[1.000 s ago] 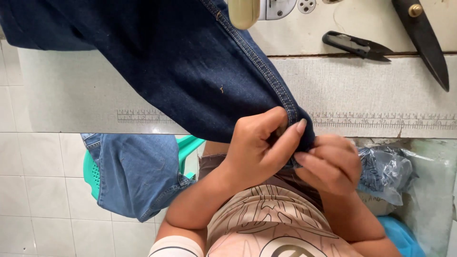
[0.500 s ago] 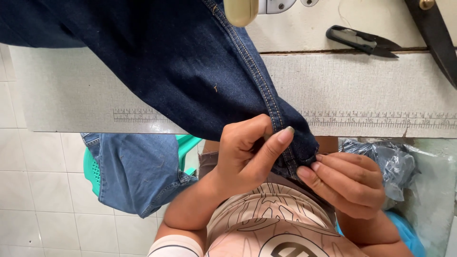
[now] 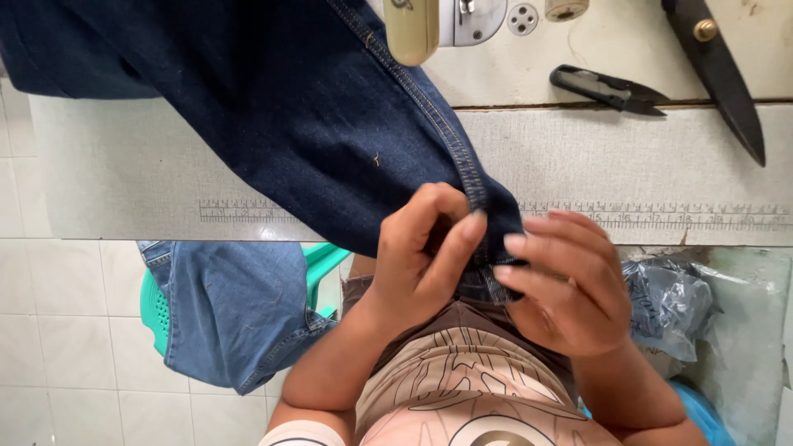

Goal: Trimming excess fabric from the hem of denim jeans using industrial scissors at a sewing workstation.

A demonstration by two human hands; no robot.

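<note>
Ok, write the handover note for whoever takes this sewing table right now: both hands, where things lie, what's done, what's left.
Left hand: pinching the hem end of the dark blue jeans at the table's near edge.
Right hand: fingers on the same hem, opposite the left.
Jeans: spread across the table, stitched seam running up under the sewing machine.
Thread snips and large shears lie untouched, far right.
Lighter blue jeans hang over a green basket below.
Done: cannot tell.
Left: hem end is not under the machine yet.

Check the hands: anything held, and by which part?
Both. Left hand and right hand pinch the dark blue jeans at the stitched seam edge, by the table's near edge.
</note>
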